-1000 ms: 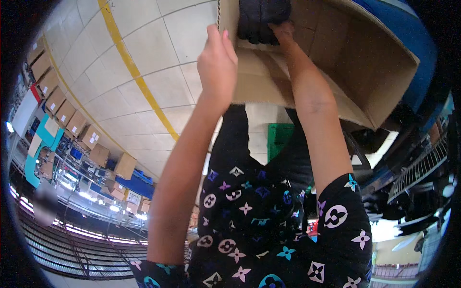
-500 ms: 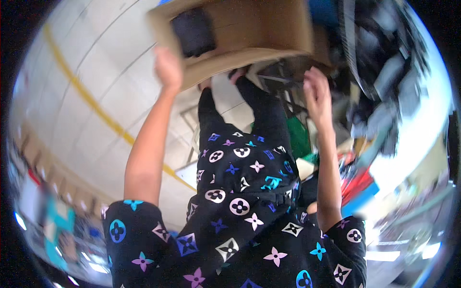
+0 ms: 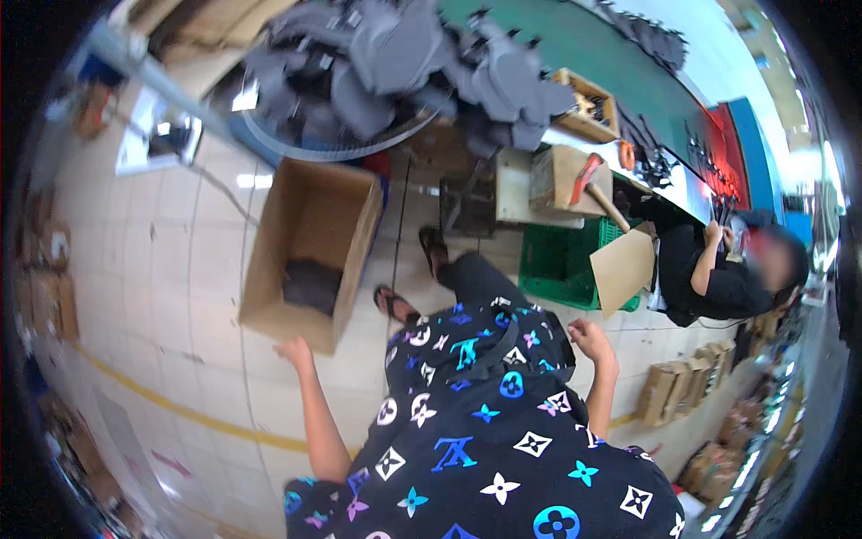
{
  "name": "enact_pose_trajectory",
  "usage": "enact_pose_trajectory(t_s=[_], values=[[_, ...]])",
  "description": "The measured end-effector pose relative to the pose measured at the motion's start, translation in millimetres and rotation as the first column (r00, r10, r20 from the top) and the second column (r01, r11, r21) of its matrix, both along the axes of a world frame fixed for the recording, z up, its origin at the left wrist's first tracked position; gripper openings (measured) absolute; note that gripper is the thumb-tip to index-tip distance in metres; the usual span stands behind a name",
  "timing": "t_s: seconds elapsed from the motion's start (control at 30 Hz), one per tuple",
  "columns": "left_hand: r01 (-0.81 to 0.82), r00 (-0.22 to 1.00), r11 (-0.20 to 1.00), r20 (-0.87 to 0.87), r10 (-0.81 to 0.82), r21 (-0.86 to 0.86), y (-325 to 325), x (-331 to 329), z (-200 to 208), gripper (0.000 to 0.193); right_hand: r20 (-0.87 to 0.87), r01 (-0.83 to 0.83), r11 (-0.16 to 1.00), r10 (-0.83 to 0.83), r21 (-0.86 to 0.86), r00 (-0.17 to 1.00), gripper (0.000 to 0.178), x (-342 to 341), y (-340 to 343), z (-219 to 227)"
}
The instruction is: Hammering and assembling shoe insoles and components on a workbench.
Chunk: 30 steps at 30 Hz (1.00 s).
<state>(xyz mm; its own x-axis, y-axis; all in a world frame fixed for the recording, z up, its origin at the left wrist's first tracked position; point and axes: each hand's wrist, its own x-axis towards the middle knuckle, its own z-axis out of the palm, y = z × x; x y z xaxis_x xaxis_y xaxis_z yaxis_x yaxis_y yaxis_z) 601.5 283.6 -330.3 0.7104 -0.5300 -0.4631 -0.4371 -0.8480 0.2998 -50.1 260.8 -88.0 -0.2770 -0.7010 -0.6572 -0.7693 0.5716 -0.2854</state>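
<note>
My left hand [image 3: 294, 351], fingers loosely stretched out and holding nothing, hangs beside the near end of an open brown cardboard box [image 3: 262, 269]. Whether its fingertips touch the cardboard, I cannot tell. In the box's near end lies a folded dark grey item [image 3: 312, 286]; its kind is unclear. My right hand [image 3: 590, 339] is raised at my right side with its fingers curled in and nothing visible in them. It is nearest to a flat piece of cardboard [image 3: 622, 269] leaning at a green plastic crate [image 3: 548, 260].
Grey plastic parts [image 3: 395, 54] are heaped in a big round container [image 3: 359, 151] ahead. On the right, a hammer [image 3: 593, 190] lies on a carton [image 3: 548, 175] beside a workbench. A co-worker in black [image 3: 687, 278] sits there. Small cartons [image 3: 687, 382] stand behind on the right.
My view has turned to the right, bringing the grey heap, workbench and co-worker into sight. The box now appears farther left and lower. My right hand's fingers have curled in.
</note>
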Motion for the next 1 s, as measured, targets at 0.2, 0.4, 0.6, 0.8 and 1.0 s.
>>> enact_pose_trajectory(t_s=[0.2,0.4,0.6,0.8,1.0], values=[[0.192,0.974,0.879,-0.023,-0.224,-0.437,-84.5,-105.0,123.7,0.043,0.488,0.251,0.769,0.09,-0.588,0.868,0.031,33.2,-155.3,15.1],[0.463,0.622,0.518,-0.153,-0.768,-0.719,-243.4,-250.6,230.7,0.028,0.469,0.304,0.495,0.253,-0.814,0.846,0.036,86.9,-365.1,27.9],[0.503,0.583,0.335,0.026,-0.812,-0.797,-381.7,-349.0,287.8,0.028,0.01,-0.057,0.439,0.15,-0.897,0.989,0.072,125.4,-458.4,10.9],[0.545,0.738,0.308,0.273,-0.617,-0.78,-445.6,-355.9,307.5,0.036,0.839,0.613,0.572,0.36,-0.545,0.409,0.047,43.3,-448.6,47.8],[0.7,0.707,0.392,0.498,-0.502,-0.598,-489.0,-354.2,298.8,0.063,0.969,0.732,0.655,0.244,-0.188,0.031,0.051,-27.3,-378.3,84.5]])
